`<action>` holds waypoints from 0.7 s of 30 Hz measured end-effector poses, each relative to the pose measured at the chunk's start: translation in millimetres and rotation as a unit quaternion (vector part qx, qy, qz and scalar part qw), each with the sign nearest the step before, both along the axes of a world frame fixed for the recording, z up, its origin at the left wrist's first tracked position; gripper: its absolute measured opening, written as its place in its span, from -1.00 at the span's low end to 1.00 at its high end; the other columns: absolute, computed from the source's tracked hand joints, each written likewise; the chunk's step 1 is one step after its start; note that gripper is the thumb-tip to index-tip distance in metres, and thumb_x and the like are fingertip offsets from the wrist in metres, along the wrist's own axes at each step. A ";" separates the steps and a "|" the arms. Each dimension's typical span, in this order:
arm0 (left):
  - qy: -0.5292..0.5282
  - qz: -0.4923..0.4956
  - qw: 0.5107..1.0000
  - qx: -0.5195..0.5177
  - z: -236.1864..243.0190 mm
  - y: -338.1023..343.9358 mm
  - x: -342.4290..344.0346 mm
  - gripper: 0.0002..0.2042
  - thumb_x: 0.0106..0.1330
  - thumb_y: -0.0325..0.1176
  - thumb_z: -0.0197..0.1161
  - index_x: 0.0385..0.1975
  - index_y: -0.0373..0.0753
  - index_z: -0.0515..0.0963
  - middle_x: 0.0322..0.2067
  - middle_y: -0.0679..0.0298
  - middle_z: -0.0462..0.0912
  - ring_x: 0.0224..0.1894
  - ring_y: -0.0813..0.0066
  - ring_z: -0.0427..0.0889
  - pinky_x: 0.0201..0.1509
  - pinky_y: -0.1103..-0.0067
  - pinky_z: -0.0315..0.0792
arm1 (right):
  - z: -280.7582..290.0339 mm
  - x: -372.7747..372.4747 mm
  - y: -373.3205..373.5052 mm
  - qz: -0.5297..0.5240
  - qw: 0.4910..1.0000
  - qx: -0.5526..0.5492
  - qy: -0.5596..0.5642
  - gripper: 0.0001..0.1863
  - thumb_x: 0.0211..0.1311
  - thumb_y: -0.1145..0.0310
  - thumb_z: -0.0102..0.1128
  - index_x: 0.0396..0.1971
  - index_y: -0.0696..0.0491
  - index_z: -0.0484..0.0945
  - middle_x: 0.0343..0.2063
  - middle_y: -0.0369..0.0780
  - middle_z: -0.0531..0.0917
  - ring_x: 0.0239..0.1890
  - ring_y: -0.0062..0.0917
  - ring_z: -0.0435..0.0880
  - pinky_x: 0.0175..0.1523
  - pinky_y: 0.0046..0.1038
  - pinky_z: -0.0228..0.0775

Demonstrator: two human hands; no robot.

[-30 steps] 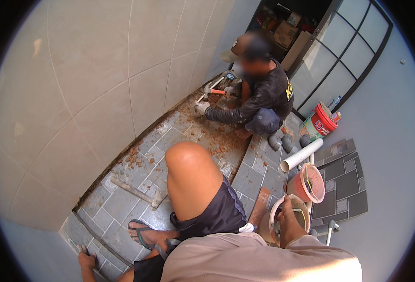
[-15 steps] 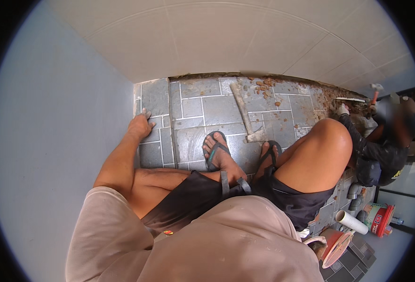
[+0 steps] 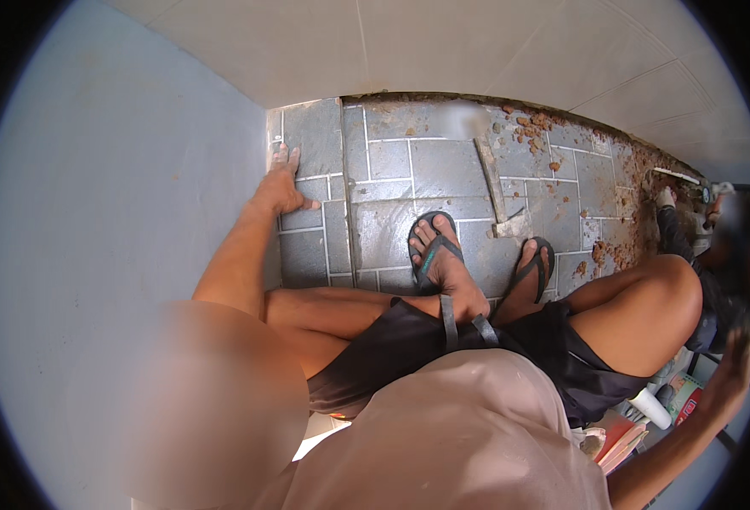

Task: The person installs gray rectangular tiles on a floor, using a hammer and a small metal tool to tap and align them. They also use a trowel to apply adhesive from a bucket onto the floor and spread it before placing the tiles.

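My left hand is pressed on the grey floor tiles by the blue-grey wall, fingers stretched out and thumb spread to the side. Nothing is in it. At the far right my right hand is raised above the floor beside my knee, seen edge-on. Its fingers look extended, with no object visible in them. On the tiles ahead of my sandalled feet lies a hatchet, its wooden handle pointing away and its dusty metal head nearer me. Neither hand touches it.
A raised tile edge runs beside my left hand. Brown rubble lies along the far wall. A co-worker's gloved hand is at the trench on the right. A white pipe and a red bucket stand lower right.
My right hand and forearm have come into view at the right. The whole view has shifted, with the floor appearing farther right. My left hand stays on the tiles. The co-worker's hammer is lower.
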State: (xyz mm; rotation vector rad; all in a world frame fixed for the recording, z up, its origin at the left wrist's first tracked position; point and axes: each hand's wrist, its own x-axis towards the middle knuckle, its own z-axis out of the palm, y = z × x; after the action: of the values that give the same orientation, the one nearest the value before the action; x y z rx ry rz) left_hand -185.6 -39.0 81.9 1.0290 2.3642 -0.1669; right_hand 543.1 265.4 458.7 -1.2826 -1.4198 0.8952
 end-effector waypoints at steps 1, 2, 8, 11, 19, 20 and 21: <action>-0.011 -0.007 1.000 -0.022 3.2 -0.7 -0.7 0.35 -0.03 -0.05 0.75 0.70 -0.13 -0.15 0.70 0.06 -0.21 0.73 0.09 -0.18 0.73 0.26 0.08 | -9.5 -67.8 9.4 0.127 0.990 -0.032 0.046 -0.47 0.70 0.31 -0.08 0.45 0.36 0.36 0.45 0.04 0.46 0.51 -0.26 0.42 0.69 -0.16 0.08; -0.010 -0.017 0.999 -0.042 5.6 -2.2 1.4 0.42 -0.10 -0.08 0.79 0.70 -0.13 -0.19 0.71 0.07 -0.25 0.73 0.10 -0.21 0.73 0.26 0.07 | -31.9 -133.8 10.7 0.253 0.956 -0.110 0.101 -0.47 0.67 0.32 -0.03 0.43 0.37 0.38 0.39 0.02 0.52 0.48 -0.28 0.46 0.65 -0.17 0.16; 0.005 0.002 0.998 -0.057 14.1 -0.3 13.3 0.53 -0.25 -0.20 0.84 0.70 -0.07 -0.26 0.71 0.13 -0.32 0.73 0.16 -0.24 0.74 0.28 0.09 | -249.9 -453.2 -39.1 0.324 0.845 -0.408 0.121 -0.63 0.39 0.52 0.18 0.15 0.27 0.65 0.08 -0.12 0.74 0.05 -0.41 0.65 0.24 -0.30 0.47; -0.001 0.017 0.999 -0.045 17.2 3.5 13.4 0.53 -0.31 -0.27 0.85 0.70 -0.04 -0.21 0.71 0.18 -0.28 0.73 0.21 -0.19 0.75 0.31 0.11 | -322.9 -544.3 -61.7 0.273 0.788 -0.529 0.158 -0.57 0.40 0.59 0.15 0.24 0.27 0.59 0.19 -0.08 0.71 0.18 -0.37 0.64 0.30 -0.30 0.48; 0.005 0.063 0.997 -0.049 17.4 15.5 16.5 0.52 -0.39 -0.34 0.85 0.70 0.02 -0.11 0.71 0.26 -0.21 0.72 0.31 -0.11 0.76 0.42 0.12 | -441.3 -642.8 -83.9 0.233 0.732 -0.577 0.277 -0.45 0.49 0.63 0.00 0.45 0.11 0.47 0.47 -0.21 0.51 0.42 -0.39 0.41 0.51 -0.17 0.17; 0.005 0.070 0.996 -0.055 17.2 17.3 17.2 0.52 -0.39 -0.35 0.84 0.70 0.04 -0.11 0.71 0.28 -0.21 0.72 0.33 -0.11 0.76 0.43 0.12 | -448.6 -645.5 -84.8 0.239 0.726 -0.576 0.290 -0.44 0.49 0.64 0.00 0.45 0.11 0.46 0.47 -0.22 0.51 0.42 -0.39 0.41 0.50 -0.17 0.17; 0.003 0.077 0.995 -0.061 16.8 18.9 17.5 0.52 -0.39 -0.36 0.84 0.70 0.05 -0.10 0.71 0.31 -0.21 0.71 0.35 -0.11 0.76 0.44 0.12 | -454.2 -647.7 -85.3 0.238 0.722 -0.577 0.299 -0.44 0.49 0.64 0.00 0.46 0.10 0.45 0.47 -0.23 0.50 0.42 -0.40 0.40 0.49 -0.18 0.17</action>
State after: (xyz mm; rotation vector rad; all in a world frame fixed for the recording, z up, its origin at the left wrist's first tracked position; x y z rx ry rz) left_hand -168.0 -20.1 98.7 0.7859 2.3958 -0.2526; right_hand -104.6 180.1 4.5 -1.2037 -0.5440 2.5423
